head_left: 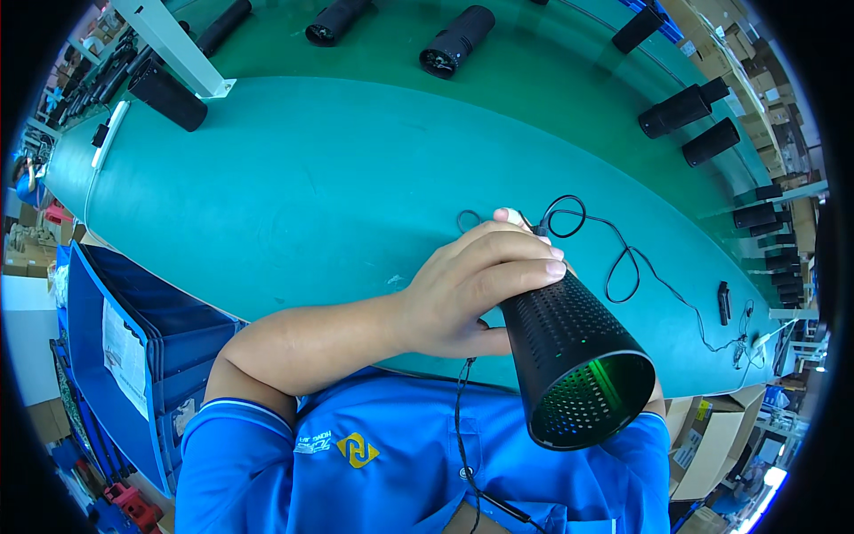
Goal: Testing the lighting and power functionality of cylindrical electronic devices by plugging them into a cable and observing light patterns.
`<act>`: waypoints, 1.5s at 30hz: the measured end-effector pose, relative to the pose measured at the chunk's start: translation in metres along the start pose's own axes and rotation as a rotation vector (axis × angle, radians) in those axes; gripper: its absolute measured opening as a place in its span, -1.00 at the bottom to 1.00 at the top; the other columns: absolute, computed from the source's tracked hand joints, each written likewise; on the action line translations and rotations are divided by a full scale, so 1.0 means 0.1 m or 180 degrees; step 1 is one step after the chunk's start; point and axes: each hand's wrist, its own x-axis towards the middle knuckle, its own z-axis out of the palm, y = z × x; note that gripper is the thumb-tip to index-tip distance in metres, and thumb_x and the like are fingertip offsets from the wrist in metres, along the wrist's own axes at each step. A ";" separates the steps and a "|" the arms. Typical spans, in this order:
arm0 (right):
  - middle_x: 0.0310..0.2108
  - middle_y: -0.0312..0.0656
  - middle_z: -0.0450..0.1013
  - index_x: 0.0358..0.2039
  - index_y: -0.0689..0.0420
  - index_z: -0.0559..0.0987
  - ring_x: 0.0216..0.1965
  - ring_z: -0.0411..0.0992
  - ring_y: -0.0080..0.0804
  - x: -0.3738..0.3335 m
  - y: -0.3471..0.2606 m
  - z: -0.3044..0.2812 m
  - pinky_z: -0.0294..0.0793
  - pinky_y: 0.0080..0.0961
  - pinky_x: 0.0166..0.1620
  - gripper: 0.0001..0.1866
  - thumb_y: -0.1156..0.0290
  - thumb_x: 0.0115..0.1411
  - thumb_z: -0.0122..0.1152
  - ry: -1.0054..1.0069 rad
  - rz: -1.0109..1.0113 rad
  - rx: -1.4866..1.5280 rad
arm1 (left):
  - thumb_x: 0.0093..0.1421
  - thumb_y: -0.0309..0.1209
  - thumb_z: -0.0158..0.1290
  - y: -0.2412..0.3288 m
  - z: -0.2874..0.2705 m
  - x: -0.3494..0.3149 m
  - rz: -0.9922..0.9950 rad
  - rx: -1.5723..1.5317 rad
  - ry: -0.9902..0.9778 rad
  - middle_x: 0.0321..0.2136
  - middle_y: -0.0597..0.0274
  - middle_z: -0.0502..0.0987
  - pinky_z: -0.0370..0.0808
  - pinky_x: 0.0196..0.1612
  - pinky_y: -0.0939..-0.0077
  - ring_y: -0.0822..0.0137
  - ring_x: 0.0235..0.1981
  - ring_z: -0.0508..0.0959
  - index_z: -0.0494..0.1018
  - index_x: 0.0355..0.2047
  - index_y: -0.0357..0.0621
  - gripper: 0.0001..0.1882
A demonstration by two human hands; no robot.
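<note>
A black perforated cylinder (569, 343), wide and hollow at its near end, is tilted in front of my chest. Green light glows inside its open mouth. My left hand (476, 285) is closed round the far, upper end of it, fingers across the top. Right by those fingers, a black cable (569, 198) ends in a small plug (540, 230). A fingertip (509, 216) shows beyond my left hand; which hand it belongs to is unclear. The cylinder hides my right hand, and only a little of the right arm (656, 399) shows beside it.
Several black cylinders lie beyond the green tabletop (294, 187), among them one at the far left (167, 96) and one at the back (456, 41). The cable runs right past a small black device (724, 303). Blue bins (116, 356) stand left, a cardboard box (712, 440) right.
</note>
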 end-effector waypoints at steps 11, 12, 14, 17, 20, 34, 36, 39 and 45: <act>-0.39 -0.05 0.49 -0.04 0.35 0.41 -0.54 0.41 -0.51 -0.07 -0.11 0.27 0.36 -0.72 -0.56 -0.65 0.57 0.14 0.13 -0.1625 0.1147 -0.2809 | 0.00 -0.41 0.19 -0.21 -0.40 0.01 -0.2463 -0.2780 0.1919 -0.08 0.02 0.43 0.44 -0.02 0.32 0.20 -0.05 0.46 0.21 0.09 -0.21 -0.36; -0.39 -0.05 0.49 -0.04 0.35 0.41 -0.54 0.41 -0.51 -0.13 -0.20 0.31 0.36 -0.72 -0.56 -0.65 0.57 0.14 0.13 -0.1632 0.1139 -0.2808 | -0.04 -0.44 0.21 -0.23 -0.42 0.00 -0.2523 -0.2610 0.1634 -0.10 0.03 0.43 0.44 -0.03 0.37 0.22 -0.09 0.47 0.22 0.07 -0.21 -0.35; -0.41 -0.10 0.49 -0.09 0.35 0.43 -0.56 0.38 -0.50 -0.22 -0.36 0.32 0.35 -0.71 -0.55 -0.71 0.61 0.14 0.08 -0.1777 0.0755 -0.2327 | -0.12 -0.50 0.26 -0.22 -0.47 -0.01 -0.2622 -0.2217 0.1097 -0.14 0.06 0.44 0.44 -0.06 0.45 0.27 -0.16 0.49 0.25 0.03 -0.20 -0.33; -0.30 -0.06 0.49 -0.11 0.30 0.44 -0.42 0.41 -0.46 -0.29 -0.25 0.14 0.40 -0.62 -0.41 -0.73 0.61 0.15 0.06 -0.1627 -0.0745 -0.1398 | -0.16 -0.46 0.29 -0.17 -0.34 0.00 -0.2181 -0.1983 0.0811 -0.17 0.08 0.46 0.43 -0.07 0.42 0.27 -0.18 0.49 0.28 0.03 -0.21 -0.31; -0.28 -0.10 0.44 -0.22 0.22 0.51 -0.29 0.36 -0.34 -0.19 -0.18 0.29 0.33 -0.49 -0.26 -0.79 0.58 0.08 0.11 0.0640 -0.3576 -0.4896 | -0.20 -0.42 0.32 -0.15 -0.29 0.00 -0.1746 -0.1700 0.0564 -0.21 0.10 0.48 0.43 -0.08 0.39 0.26 -0.20 0.49 0.30 0.03 -0.23 -0.28; -0.42 -0.23 0.39 -0.26 0.13 0.53 -0.56 0.35 -0.39 -0.08 -0.14 0.16 0.32 -0.58 -0.52 -0.80 0.37 0.10 0.18 0.0081 -0.2858 -0.5951 | -0.38 -0.39 0.35 -0.31 -0.53 0.10 -0.0014 -0.0432 -0.0915 -0.14 0.07 0.49 0.39 -0.02 0.33 0.11 -0.17 0.48 0.33 0.07 -0.25 -0.12; -0.44 -0.24 0.39 -0.27 0.13 0.53 -0.57 0.35 -0.38 -0.07 -0.15 0.14 0.33 -0.58 -0.52 -0.80 0.35 0.09 0.19 0.0112 -0.2920 -0.5979 | -0.37 -0.38 0.36 -0.25 -0.51 0.02 -0.0689 -0.0839 -0.0604 -0.14 0.06 0.49 0.39 -0.03 0.34 0.12 -0.17 0.49 0.33 0.07 -0.25 -0.13; -0.49 -0.28 0.38 -0.29 0.10 0.54 -0.58 0.36 -0.37 -0.05 -0.13 0.09 0.35 -0.56 -0.51 -0.79 0.30 0.08 0.22 0.0154 -0.3115 -0.6069 | -0.36 -0.38 0.36 -0.13 -0.46 -0.13 -0.2704 -0.1978 0.0420 -0.15 0.06 0.49 0.40 -0.04 0.38 0.12 -0.17 0.51 0.34 0.05 -0.24 -0.14; -0.51 -0.30 0.45 -0.35 0.07 0.55 -0.59 0.38 -0.36 -0.01 -0.18 0.02 0.38 -0.56 -0.49 -0.81 0.26 0.07 0.23 -0.0406 -0.3298 -0.7249 | -0.36 -0.41 0.37 -0.13 -0.43 -0.02 -0.2349 -0.0646 0.0296 -0.13 0.04 0.48 0.44 -0.09 0.42 0.17 -0.20 0.53 0.31 0.02 -0.27 -0.16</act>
